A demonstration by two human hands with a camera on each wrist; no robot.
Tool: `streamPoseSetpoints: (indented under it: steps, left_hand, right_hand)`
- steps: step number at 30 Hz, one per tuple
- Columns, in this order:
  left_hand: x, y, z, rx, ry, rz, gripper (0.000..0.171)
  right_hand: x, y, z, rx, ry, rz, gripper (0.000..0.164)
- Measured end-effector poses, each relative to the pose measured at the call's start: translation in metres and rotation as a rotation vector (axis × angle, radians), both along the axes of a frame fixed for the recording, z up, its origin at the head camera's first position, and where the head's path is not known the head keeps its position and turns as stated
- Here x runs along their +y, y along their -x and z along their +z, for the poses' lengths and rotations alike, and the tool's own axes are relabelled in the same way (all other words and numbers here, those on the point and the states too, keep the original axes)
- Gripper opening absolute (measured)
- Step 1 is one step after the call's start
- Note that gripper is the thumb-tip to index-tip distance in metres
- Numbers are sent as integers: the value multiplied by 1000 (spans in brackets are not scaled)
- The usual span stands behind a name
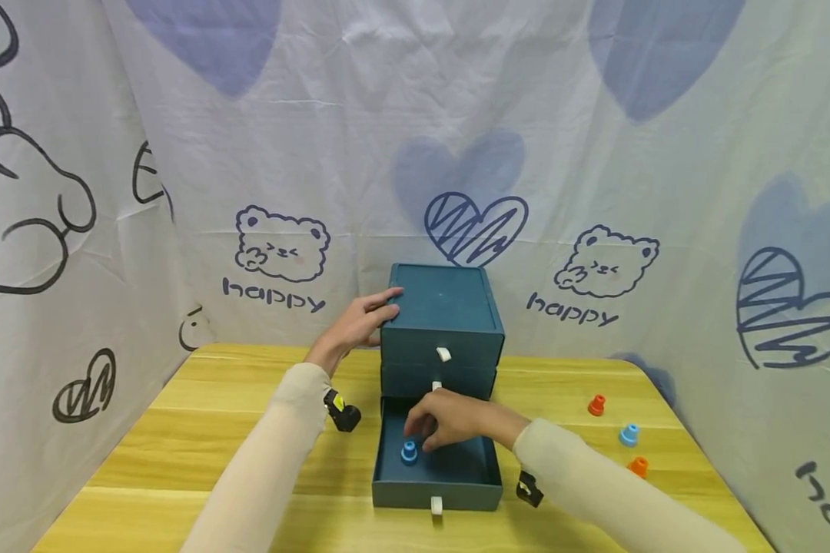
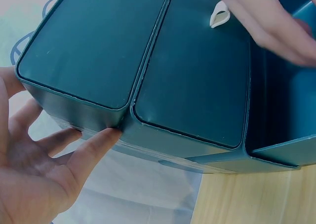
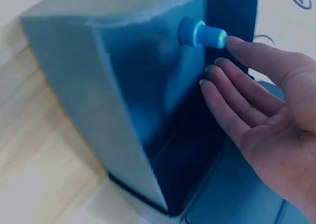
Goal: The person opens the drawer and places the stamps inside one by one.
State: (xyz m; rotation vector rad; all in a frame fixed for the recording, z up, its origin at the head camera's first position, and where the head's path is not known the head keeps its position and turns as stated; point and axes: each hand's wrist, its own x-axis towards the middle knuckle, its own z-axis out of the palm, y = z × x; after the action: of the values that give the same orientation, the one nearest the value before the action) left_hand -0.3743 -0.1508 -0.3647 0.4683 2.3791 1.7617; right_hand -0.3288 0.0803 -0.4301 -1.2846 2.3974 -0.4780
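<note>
Blue and upright, the small peg (image 1: 409,454) stands inside the pulled-out bottom drawer (image 1: 456,497), just beside the loosely bent, parted fingers of the right hand (image 1: 449,418), while the left hand (image 1: 356,324), fingers spread wide, touches the side of the cabinet (image 1: 443,297)

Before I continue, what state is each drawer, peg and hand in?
Top drawer: shut
Middle drawer: shut
Bottom drawer: pulled open
Blue peg: upright in bottom drawer
Red peg: upright on table
Light-blue peg: upright on table
Orange peg: seemingly upright, partly hidden
Left hand: touching cabinet
Right hand: near blue peg, contact unclear
</note>
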Motion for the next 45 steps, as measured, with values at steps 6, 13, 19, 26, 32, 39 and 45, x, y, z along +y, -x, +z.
streamPoseSetpoints:
  steps: [6, 13, 19, 26, 32, 39, 45]
  left_hand:
    - [-1, 1, -1, 3, 2, 0, 54]
    - [-2, 2, -2, 2, 4, -2, 54]
    - [-2, 0, -3, -1, -2, -6, 54]
    - [0, 1, -3, -7, -5, -4, 54]
    - [1, 0, -2, -5, -5, -4, 54]
    - [2, 0, 0, 6, 3, -7, 54]
    - [1, -1, 0, 2, -7, -11, 55]
  right_hand:
    - [29, -5, 13, -7, 81, -58, 31]
    - [67, -10, 18, -56, 127, -159, 30]
    - [101, -15, 20, -42, 170, -203, 28]
    - [145, -23, 24, -33, 209, -271, 26]
    - [181, -31, 24, -29, 216, -334, 26]
    - [224, -36, 15, -13, 231, -359, 26]
    - [257, -38, 2, 8, 223, -379, 26]
